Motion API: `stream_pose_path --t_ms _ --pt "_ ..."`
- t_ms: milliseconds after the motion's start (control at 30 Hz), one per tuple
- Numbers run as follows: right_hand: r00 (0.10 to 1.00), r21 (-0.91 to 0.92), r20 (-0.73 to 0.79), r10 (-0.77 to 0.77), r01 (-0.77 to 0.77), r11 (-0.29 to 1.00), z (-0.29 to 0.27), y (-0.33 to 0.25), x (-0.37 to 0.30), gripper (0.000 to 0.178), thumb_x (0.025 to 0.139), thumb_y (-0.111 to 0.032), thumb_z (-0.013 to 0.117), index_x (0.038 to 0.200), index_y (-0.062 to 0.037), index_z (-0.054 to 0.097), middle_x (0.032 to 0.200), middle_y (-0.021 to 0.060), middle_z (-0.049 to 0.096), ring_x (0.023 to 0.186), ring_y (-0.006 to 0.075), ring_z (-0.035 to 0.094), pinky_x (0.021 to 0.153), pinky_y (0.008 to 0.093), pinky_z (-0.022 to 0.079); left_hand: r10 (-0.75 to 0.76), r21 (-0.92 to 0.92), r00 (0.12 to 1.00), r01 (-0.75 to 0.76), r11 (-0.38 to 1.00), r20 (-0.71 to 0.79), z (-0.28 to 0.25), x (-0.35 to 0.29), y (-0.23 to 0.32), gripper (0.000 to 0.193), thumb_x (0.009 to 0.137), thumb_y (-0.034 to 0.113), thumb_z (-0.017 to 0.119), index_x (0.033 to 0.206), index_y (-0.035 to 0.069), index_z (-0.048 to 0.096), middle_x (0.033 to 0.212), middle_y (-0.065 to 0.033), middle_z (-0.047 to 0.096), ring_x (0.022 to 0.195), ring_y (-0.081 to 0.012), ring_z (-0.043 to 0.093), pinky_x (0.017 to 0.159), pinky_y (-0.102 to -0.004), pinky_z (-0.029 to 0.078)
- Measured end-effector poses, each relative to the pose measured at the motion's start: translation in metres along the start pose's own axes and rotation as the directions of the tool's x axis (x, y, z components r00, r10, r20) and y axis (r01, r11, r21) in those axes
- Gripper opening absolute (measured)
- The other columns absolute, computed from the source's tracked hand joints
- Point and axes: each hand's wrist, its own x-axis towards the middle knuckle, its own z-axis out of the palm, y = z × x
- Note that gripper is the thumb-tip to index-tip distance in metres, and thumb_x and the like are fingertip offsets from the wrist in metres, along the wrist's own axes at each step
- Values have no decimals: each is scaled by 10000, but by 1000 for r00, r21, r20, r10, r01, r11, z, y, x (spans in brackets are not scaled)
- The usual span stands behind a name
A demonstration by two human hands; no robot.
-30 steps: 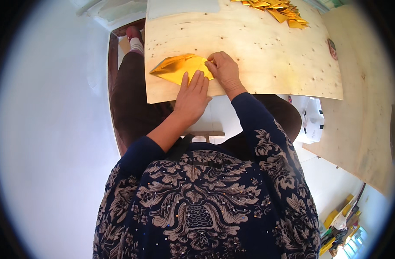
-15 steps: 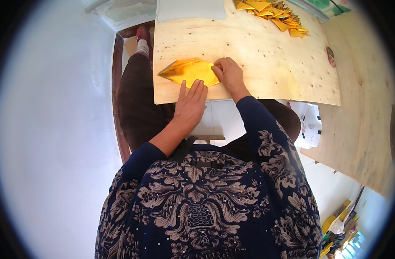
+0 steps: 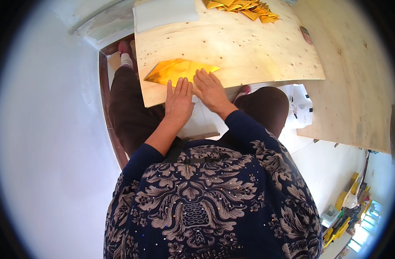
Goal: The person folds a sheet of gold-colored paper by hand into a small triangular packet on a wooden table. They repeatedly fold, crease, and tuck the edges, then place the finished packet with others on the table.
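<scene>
A shiny gold sheet of folded paper (image 3: 173,70) lies flat near the front edge of the wooden board, pointed at both its left and right ends. My left hand (image 3: 179,100) rests with fingers stretched out on the paper's near edge. Beside it, my right hand (image 3: 210,90) lies flat, its fingertips on the near right part of the paper. Both hands are open, and the paper under the fingertips is hidden.
The pale wooden board (image 3: 249,56) serves as a tabletop. At its far side lie a heap of folded gold paper pieces (image 3: 245,8) and a whitish sheet (image 3: 165,15). A small red device (image 3: 306,35) sits near the right edge. A white bag (image 3: 302,105) stands below.
My right hand has left the paper's right tip and come down flat near my left hand. The paper's right end now shows a sharp point. The whole view has shifted slightly.
</scene>
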Motion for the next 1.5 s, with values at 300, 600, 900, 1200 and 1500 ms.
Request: stream_pose_path --t_ms 300,600,900,1200,1500 --pt "990 -118 7 139 -137 984 -12 40 -11 531 955 -353 540 1368 -23 492 1494 153 412 1413 299 338 1160 479 221 5 -50 999 -3 999 41 -14 2 1 716 782 243 726 1398 19 437 1497 -167 395 1434 -302 298 1175 -565 105" --pt "995 72 -93 44 -37 997 -16 10 10 445 955 -258 548 1317 -2 522 1424 203 465 1364 363 389 1128 490 285 -2 -39 998 4 999 59 -2 -4 -6 743 791 260 715 1432 31 415 1526 -145 365 1450 -275 273 1187 -542 78" --pt "994 24 -100 31 -29 999 19 -3 29 411 940 -235 547 1263 19 565 1388 193 514 1347 323 428 1128 436 305 36 -97 998 -41 994 -45 0 -7 -11 645 776 165 656 1380 18 483 1470 -150 436 1414 -288 331 1180 -549 114" --pt "994 -10 -106 13 -15 1000 20 -3 27 401 918 -233 584 1248 -6 580 1387 172 517 1352 290 429 1120 419 315 59 -114 998 -58 992 11 -18 -38 -30 624 794 223 718 1359 64 503 1422 -123 493 1371 -288 395 1162 -514 201" --pt "992 27 8 126 -126 992 8 15 65 86 804 -178 664 848 -108 689 954 22 640 896 250 599 785 413 486 -388 -662 922 293 689 4 -73 45 -171 268 881 211 641 1039 2 696 918 -106 711 840 -191 666 774 -304 508"
